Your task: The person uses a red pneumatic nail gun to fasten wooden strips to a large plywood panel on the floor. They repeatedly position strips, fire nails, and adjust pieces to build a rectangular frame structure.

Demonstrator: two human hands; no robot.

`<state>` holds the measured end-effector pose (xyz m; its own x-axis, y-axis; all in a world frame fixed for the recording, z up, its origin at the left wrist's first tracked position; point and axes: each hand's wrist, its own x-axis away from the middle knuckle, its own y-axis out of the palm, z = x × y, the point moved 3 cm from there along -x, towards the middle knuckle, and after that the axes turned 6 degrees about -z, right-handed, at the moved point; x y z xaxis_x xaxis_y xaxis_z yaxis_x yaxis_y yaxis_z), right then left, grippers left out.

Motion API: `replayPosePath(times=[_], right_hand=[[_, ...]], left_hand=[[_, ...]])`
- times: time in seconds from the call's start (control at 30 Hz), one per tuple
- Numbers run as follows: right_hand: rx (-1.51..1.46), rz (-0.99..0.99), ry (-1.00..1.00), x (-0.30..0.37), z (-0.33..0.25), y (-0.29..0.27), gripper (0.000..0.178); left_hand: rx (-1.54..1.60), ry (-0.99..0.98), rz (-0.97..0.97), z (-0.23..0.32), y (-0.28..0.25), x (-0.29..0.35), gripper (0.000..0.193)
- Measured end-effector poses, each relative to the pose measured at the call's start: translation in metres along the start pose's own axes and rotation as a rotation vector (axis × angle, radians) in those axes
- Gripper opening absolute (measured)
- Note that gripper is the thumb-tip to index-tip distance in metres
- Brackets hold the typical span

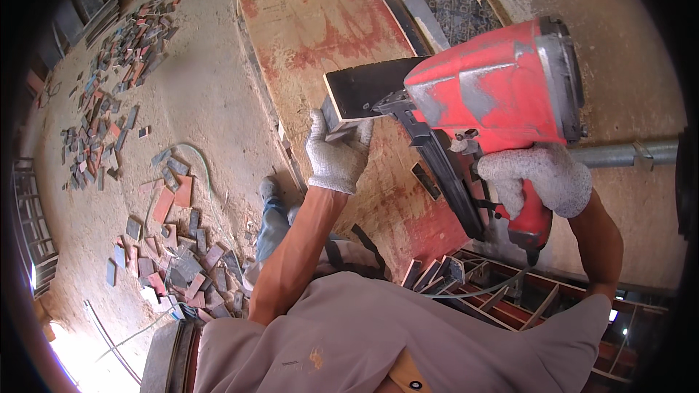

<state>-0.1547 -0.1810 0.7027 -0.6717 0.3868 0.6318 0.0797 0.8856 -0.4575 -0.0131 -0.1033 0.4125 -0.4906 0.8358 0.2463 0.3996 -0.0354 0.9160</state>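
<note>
My right hand [540,175], in a pale knit glove, is wrapped round the handle of a red pneumatic nail gun [488,87]. The gun's body is scuffed, and its black magazine slants down toward me. Its nose sits at a dark-faced board [371,84] with pale cut edges. My left hand [338,149], gloved alike, grips the near end of this board and a smaller dark block [333,118] against its underside. Where the nose meets the board, I cannot tell whether they touch. Below them lies a wooden workbench top [320,22] stained red.
Heaps of dark and reddish wood offcuts [193,269] lie on the dusty floor at left, with more [135,58] farther off. A small block [426,180] rests on the bench beside the magazine. Framed panels [502,295] stand near my right side. An air hose [473,293] runs from the gun.
</note>
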Motion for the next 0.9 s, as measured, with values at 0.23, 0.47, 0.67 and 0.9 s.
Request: replayPosePath(times=[0.23, 0.47, 0.67, 0.9], right_hand=[[0.188, -0.124, -0.155, -0.011, -0.005, -0.001, 0.014], [-0.044, -0.027, -0.084, -0.002, -0.009, -0.014, 0.021], [-0.205, 0.192, -0.111, 0.019, 0.032, -0.047, 0.027], [-0.93, 0.584, 0.149, 0.015, 0.075, -0.097, 0.029]], left_hand=[[0.012, -0.032, -0.05, 0.001, -0.006, 0.0, 0.046], [-0.04, -0.075, 0.027, 0.003, -0.002, 0.003, 0.06], [-0.964, -0.426, 0.203, 0.085, -0.011, 0.032, 0.058], [-1.659, -0.203, -0.18, 0.055, 0.125, -0.149, 0.029]])
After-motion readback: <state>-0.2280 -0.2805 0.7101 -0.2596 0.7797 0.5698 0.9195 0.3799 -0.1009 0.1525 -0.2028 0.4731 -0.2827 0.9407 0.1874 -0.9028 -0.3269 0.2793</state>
